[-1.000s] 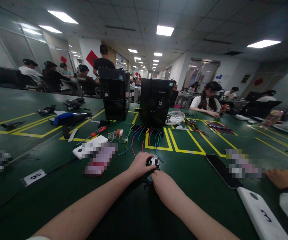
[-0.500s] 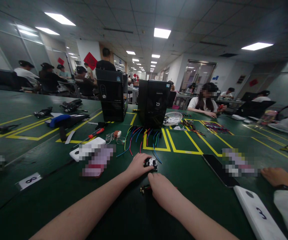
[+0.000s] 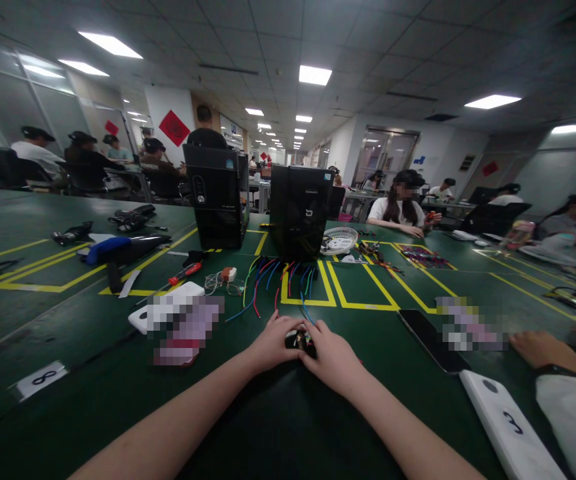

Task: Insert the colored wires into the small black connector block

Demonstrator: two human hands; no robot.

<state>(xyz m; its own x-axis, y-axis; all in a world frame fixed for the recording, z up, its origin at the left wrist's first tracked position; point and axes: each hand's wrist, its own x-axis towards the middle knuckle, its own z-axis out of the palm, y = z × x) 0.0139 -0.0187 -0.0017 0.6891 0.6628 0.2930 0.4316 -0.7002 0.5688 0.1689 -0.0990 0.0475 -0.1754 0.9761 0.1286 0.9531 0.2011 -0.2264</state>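
Observation:
Just in front of me, my left hand [image 3: 273, 343] is curled round the left side of a small black-and-white electrical part [image 3: 295, 339]. My right hand [image 3: 329, 353] closes on it from the other side, and the fingertips of both hands nearly meet. Between the fingers only a dark patch with brassy bits shows; the rest is covered. A sliver of red, perhaps a wire, peeps out beside my right hand. Right beyond my fingers lie loose coloured wires [image 3: 257, 293] in blue, red and green, their far ends by a black computer tower [image 3: 302, 213].
A second black tower [image 3: 217, 200] stands to the left. Further left lie a red screwdriver [image 3: 186, 273], glasses [image 3: 224, 283] and a white power bank [image 3: 143, 319]. On the right are a black phone [image 3: 433, 341], another white power bank [image 3: 511, 420] and a co-worker's hand [image 3: 548, 352].
My right hand has moved up and forward from the dark bits with brassy ends to the part in my left hand. The view has shifted slightly.

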